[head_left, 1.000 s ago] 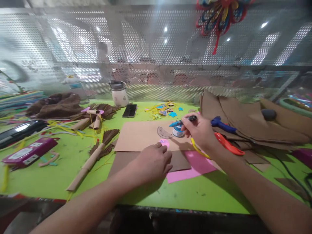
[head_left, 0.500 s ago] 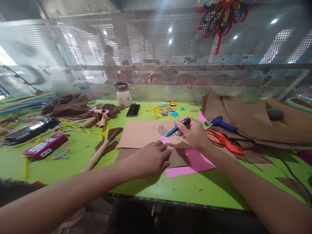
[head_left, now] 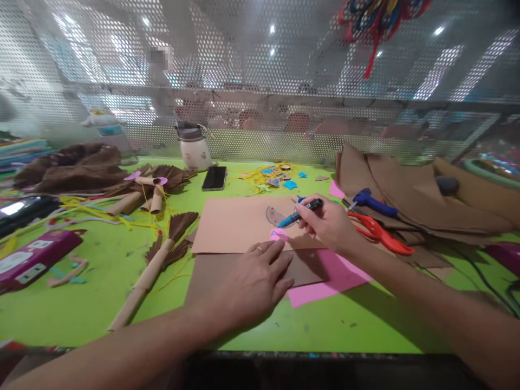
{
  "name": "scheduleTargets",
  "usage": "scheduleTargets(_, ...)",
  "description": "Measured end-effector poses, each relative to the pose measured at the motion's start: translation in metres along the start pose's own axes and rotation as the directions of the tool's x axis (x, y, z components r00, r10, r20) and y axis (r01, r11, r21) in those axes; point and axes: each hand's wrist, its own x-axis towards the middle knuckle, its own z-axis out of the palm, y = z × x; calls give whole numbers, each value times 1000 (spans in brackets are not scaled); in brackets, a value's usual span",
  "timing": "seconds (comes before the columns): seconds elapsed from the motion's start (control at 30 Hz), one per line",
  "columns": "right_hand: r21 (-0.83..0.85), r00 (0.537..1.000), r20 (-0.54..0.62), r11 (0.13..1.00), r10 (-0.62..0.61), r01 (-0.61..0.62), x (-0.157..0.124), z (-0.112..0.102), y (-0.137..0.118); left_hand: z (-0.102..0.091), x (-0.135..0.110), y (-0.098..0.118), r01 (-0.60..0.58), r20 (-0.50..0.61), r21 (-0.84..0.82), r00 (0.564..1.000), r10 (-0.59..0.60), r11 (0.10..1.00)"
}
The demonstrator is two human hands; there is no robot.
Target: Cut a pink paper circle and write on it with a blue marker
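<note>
My left hand (head_left: 255, 281) lies flat, fingers spread, on a dark brown card (head_left: 211, 273), its fingertips touching a small pink paper piece (head_left: 278, 234). My right hand (head_left: 331, 223) grips a black and blue marker (head_left: 299, 212), tip pointing left toward that pink piece and a half-round brown cut-out (head_left: 275, 215). Both rest on a tan cardboard sheet (head_left: 233, 225). A pink paper sheet (head_left: 331, 279) lies under my right wrist.
Red scissors (head_left: 379, 234) and a blue-handled tool (head_left: 374, 203) lie right of my hand, beside stacked brown paper (head_left: 410, 187). Rolled paper brooms (head_left: 156, 260), a phone (head_left: 215, 177), a white jar (head_left: 194, 150) and a magenta box (head_left: 24, 260) sit on the green table (head_left: 101, 292).
My left hand has opened flatter and slid slightly back on the brown card. The marker in my right hand has stayed near the pink piece. The camera shifted a little.
</note>
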Motion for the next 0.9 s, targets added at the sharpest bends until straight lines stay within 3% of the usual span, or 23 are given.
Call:
scheduleTargets(0.3, 70, 984, -108, 988, 142, -135, -18, -2, 1, -2, -1, -5, -23, 30, -46, 999, 24, 999)
scheduleTargets(0.43, 64, 980, -154, 991, 124, -115, -21, -9, -4, -1, -2, -7, 6, 58, -74, 998, -2, 997)
scheduleTargets(0.67, -62, 997, -47, 996, 61, -64, -29, -7, -5, 6, -2, -15, -54, 86, -37, 995, 57, 998)
scheduleTargets(0.9, -195, 991, -136, 981, -5, -21, -33, -7, -5, 9, -3, -16, -101, 77, -16, 992, 102, 995)
